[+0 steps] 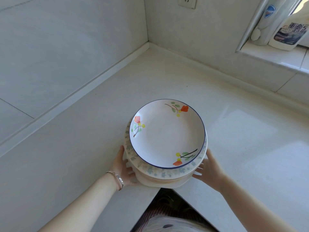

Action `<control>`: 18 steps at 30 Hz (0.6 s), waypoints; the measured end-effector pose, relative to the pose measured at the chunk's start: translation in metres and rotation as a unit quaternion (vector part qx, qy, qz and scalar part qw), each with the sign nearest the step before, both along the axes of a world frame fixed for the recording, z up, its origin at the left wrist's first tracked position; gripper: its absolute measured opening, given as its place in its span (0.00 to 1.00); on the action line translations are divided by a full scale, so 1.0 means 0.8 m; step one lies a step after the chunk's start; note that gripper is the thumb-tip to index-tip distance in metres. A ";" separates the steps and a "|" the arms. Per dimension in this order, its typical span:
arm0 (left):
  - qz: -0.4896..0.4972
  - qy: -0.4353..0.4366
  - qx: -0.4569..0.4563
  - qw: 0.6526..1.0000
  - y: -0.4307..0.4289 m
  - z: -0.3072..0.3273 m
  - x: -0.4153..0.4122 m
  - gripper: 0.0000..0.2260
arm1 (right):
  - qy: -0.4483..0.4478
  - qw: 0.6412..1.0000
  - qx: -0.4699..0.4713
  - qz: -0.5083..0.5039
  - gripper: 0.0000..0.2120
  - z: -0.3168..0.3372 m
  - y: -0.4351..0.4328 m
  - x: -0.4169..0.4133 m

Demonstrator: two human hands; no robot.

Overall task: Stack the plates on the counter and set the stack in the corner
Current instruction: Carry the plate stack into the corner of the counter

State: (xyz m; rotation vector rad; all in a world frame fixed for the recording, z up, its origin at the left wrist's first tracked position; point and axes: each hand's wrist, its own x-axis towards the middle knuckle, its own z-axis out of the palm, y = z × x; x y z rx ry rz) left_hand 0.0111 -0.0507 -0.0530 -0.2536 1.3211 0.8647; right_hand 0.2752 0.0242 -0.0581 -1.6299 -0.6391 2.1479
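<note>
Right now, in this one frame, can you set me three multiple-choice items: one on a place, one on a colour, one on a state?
1. Where is the stack of plates?
A. Pushed into the far corner
B. By the near edge of the counter
C. On the windowsill

2. What colour is the rim line of the top plate?
A. Blue
B. Red
C. Green

3. How are the left hand and the right hand placed?
A. One on each side of the stack
B. Both flat on the counter, apart from the stack
C. One holding a bottle

Answers:
1 B: it sits well short of the walls.
2 A: a thin blue line circles it.
3 A: the hands flank the stack, touching it.
</note>
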 end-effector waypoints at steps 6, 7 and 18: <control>0.126 -0.039 -0.001 0.991 0.003 -0.023 -0.002 0.35 | 0.022 1.000 -0.004 -0.005 0.29 -0.005 0.000 0.004; 0.126 -0.044 0.002 0.991 0.003 -0.028 -0.005 0.37 | 0.023 1.000 -0.005 -0.004 0.29 -0.006 0.000 0.005; 0.127 -0.037 0.014 0.991 0.057 -0.026 -0.027 0.45 | 0.024 1.000 -0.007 -0.013 0.29 -0.007 0.060 -0.011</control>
